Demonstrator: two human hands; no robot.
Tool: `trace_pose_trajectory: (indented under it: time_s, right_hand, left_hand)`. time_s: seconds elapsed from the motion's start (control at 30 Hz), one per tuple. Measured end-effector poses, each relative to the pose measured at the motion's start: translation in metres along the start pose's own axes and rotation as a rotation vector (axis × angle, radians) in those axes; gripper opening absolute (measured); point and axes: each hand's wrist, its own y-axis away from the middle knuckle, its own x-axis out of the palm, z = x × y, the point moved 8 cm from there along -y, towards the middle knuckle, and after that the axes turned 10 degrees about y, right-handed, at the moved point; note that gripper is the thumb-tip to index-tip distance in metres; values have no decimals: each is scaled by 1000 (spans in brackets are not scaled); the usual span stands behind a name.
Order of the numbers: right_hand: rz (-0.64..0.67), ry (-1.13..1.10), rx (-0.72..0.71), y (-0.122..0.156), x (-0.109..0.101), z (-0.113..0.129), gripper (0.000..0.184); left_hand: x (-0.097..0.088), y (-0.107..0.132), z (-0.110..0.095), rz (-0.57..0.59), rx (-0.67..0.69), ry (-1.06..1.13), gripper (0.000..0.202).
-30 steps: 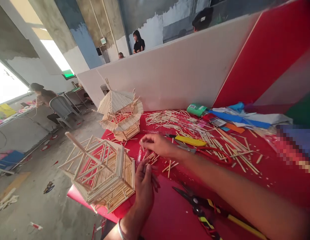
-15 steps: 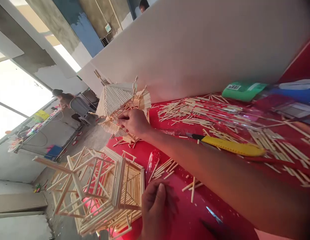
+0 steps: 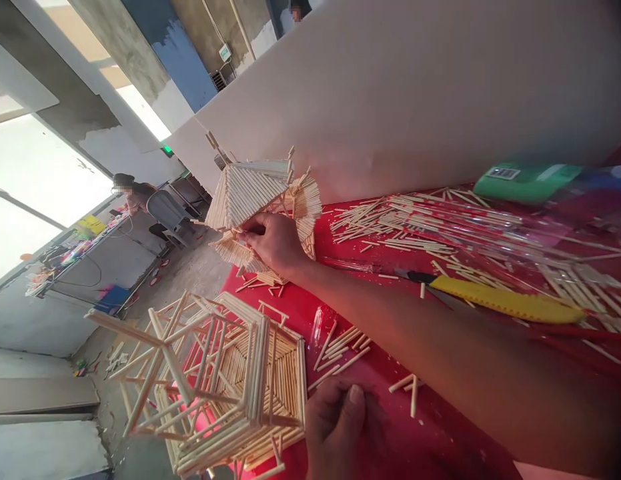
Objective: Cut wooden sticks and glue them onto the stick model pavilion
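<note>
On the red tabletop [image 3: 440, 437], the right hand [image 3: 276, 245] touches the roofed stick model [image 3: 253, 195], where sideways pressure could snap thin eave sticks, while the left hand [image 3: 335, 427] curls beside the open stick frame [image 3: 255, 377], neither grip's contents discernible.

You are in what looks like a rough craft workshop: your red-covered table [image 3: 435, 433] is littered with loose wooden sticks [image 3: 360, 223], and it also bears a yellow utility knife [image 3: 505, 298] and an open-framed stick model [image 3: 263, 373]. Past the plain pale partition [image 3: 390, 113] you can see patchily painted walls [image 3: 190, 33] and a bare concrete floor [image 3: 177, 273]. Near the bright windows [image 3: 20, 160], another person [image 3: 144, 199] is beside strewn colourful materials [image 3: 73, 252].
</note>
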Motion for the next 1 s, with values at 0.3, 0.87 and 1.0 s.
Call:
trace_pose_trajectory:
  time_s: [0.3, 0.87, 1.0]
  right_hand:
    - [-43, 2, 20, 7, -7, 4, 4]
    - [-12, -128, 102, 4, 4, -3, 6]
    - [6, -156, 131, 5, 6, -3, 6]
  left_hand:
    - [-1, 1, 5, -29, -16, 42, 33]
    - [-4, 2, 11, -19, -43, 1, 37]
    - [-3, 1, 12, 14, -48, -20, 40]
